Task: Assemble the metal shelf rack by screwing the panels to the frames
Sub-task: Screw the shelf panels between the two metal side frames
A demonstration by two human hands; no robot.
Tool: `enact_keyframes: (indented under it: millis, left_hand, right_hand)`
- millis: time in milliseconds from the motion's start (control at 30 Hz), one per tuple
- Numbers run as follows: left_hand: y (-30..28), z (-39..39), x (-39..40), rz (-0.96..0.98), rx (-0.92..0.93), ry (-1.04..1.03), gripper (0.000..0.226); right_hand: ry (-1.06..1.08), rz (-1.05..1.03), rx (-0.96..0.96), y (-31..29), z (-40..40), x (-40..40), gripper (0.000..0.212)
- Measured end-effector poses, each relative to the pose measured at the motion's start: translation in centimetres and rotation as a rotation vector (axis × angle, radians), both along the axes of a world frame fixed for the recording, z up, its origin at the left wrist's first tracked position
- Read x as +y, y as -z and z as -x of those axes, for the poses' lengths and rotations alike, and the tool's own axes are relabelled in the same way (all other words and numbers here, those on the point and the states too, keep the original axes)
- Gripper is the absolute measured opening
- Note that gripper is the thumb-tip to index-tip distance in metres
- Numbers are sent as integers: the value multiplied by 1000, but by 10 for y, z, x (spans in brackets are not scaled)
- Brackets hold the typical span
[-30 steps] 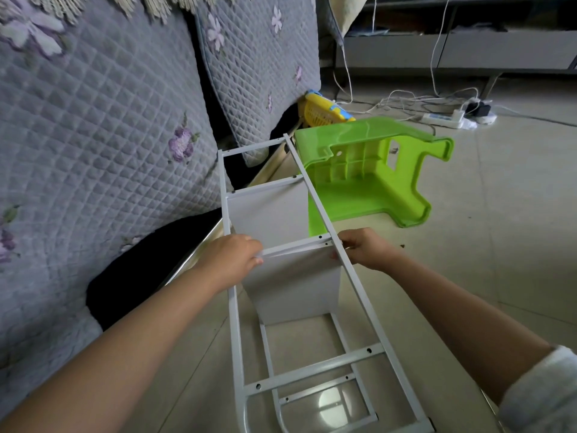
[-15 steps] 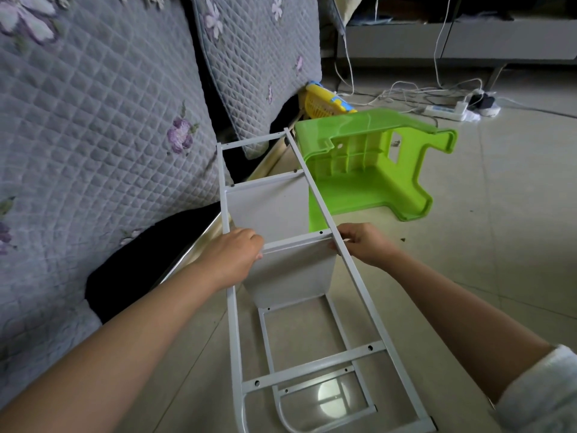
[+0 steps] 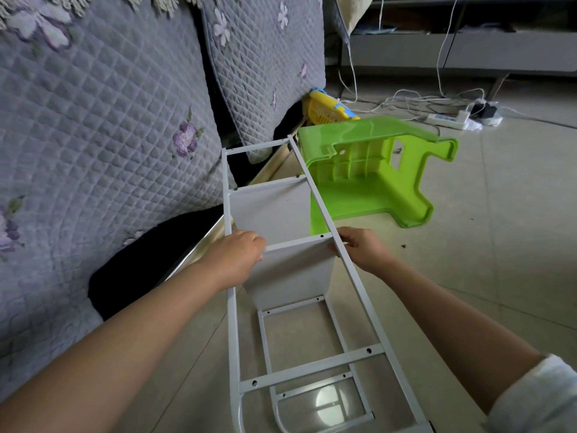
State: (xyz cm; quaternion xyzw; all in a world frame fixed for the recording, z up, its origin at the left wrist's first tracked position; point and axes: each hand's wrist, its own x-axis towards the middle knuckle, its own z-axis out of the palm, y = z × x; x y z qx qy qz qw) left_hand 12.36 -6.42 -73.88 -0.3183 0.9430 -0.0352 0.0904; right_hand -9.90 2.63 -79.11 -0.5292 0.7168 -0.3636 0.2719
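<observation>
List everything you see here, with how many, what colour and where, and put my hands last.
frame: two, white, near one on top, second below by the floor
panel: two, white, upright between the frames
stool: one, green, tipped over right of the rack
basket: one, yellow, behind the stool
sofa cover: quilted grey with purple flowers, left
power strip: one, white, far floor among cables
left hand: grips the near panel's left end
right hand: grips its right end at the rail
</observation>
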Motion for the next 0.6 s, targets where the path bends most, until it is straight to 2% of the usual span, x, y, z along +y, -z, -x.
enact_keyframes:
  millis: [200,367,600]
  left_hand:
    - [-3,2,0,4,-13,12,23]
    - [-3,2,-4,-32,-28,-5,25]
    - [-2,5,-6,-43,-47,-44,23]
  right_hand:
    - [-20,-24,-24,-5,-1,5,29]
    - [-18,-58,-136,-6,1,2,29]
    - [-10,-116,-157,-10,2,1,28]
